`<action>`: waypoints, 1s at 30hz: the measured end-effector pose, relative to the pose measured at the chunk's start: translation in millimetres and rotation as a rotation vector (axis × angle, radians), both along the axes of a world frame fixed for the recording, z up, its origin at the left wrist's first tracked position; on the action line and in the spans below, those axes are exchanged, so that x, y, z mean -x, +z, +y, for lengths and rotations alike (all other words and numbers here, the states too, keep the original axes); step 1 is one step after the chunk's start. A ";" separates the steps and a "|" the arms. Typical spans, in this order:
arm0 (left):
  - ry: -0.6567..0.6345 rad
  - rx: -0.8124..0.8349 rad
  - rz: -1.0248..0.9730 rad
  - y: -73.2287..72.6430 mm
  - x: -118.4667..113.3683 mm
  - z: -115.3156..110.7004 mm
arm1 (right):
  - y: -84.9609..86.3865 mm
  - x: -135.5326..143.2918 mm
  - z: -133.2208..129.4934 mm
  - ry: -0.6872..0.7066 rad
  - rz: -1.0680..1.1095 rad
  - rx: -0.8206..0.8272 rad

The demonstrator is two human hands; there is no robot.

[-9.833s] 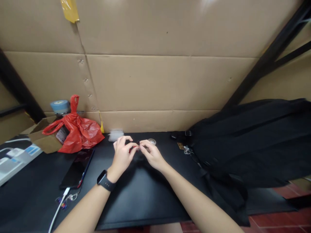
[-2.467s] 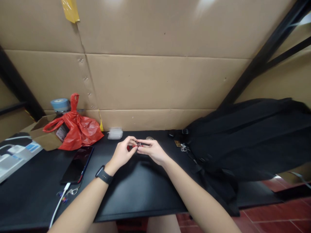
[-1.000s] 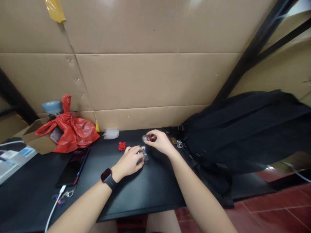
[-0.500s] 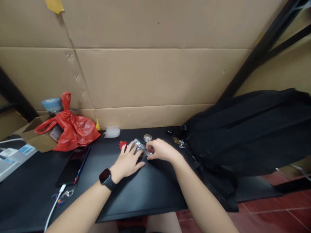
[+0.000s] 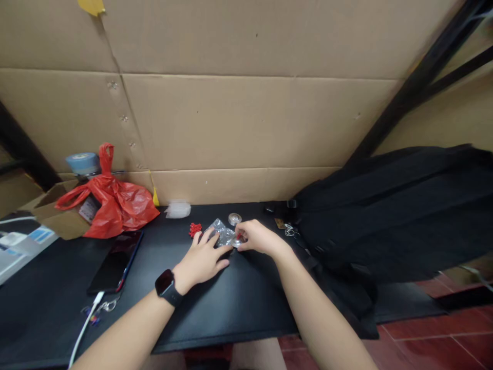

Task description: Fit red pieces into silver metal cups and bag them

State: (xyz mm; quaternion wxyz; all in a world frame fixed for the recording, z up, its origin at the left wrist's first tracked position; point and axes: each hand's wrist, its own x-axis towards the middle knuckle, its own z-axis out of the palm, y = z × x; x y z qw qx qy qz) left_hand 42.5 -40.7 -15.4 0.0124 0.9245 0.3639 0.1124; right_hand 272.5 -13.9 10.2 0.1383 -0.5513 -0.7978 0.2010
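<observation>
My left hand [image 5: 206,259] lies with fingers spread on a crinkled clear plastic bag [image 5: 219,226], pressing it to the black table. The left fingertips reach close to a small clear round container [image 5: 235,242]. My right hand [image 5: 252,237] is closed, thumb and fingers curled at the right side of that container, with something red showing under the fingers. Whether the red bits are pinched or lie inside is hidden. A second small clear round piece [image 5: 234,219] stands just behind. Left of the bag sits a little heap of red pieces [image 5: 195,229].
A black backpack [image 5: 400,216] covers the right side, with keys [image 5: 289,231] beside it. On the left are a charging phone [image 5: 115,262], a red plastic bag [image 5: 123,205], a cardboard box [image 5: 63,218] and a power strip [image 5: 26,249]. Clear plastic packets [image 5: 178,209] lie near the cardboard wall [image 5: 231,123].
My right hand has shifted slightly, and the round container now sits flatter, with its rim showing more. My left fingers have drawn back a little, uncovering more of the plastic bag.
</observation>
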 end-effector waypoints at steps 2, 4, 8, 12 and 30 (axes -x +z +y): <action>-0.005 0.009 0.019 0.6 1.4 0.5 | 1.8 -3.2 -0.7 0.041 0.035 0.035; -0.021 0.021 0.035 1.6 2.8 1.2 | 2.6 -5.2 -0.6 0.067 0.094 0.066; -0.051 0.057 0.050 3.9 4.8 2.5 | -0.9 -2.3 2.7 0.087 0.177 0.085; -0.059 0.072 0.033 6.3 4.7 2.1 | -7.4 8.8 6.4 0.132 0.150 -0.043; -0.041 0.104 -0.061 7.8 12.4 13.7 | -24.1 33.5 22.2 -0.038 -0.069 -0.394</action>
